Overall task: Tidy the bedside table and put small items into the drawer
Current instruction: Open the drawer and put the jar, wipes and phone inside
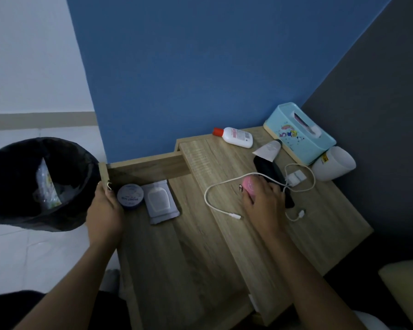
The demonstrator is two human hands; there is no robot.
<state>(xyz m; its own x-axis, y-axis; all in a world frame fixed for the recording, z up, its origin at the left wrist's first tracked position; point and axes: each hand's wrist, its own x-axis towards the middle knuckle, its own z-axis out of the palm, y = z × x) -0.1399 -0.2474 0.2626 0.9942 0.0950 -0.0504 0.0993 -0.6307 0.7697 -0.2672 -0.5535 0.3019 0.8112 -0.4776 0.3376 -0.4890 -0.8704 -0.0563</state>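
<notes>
Drawer (pixel 177 246) pulled wide open, round tin (pixel 130 196) and flat wipes pack (pixel 161 201) lying side by side in its far corner. Left hand (pixel 105 208) grips the drawer's front edge, fingers curled over it just beside the tin. Right hand (pixel 262 198) is on the tabletop (pixel 320 210), fingers closed around a small pink gadget (pixel 248 185), with the white cable (pixel 215 186) looping around it. Lotion bottle (pixel 235 136) and tissue box (pixel 298 132) sit at the back; bin (pixel 0 186) stands left.
</notes>
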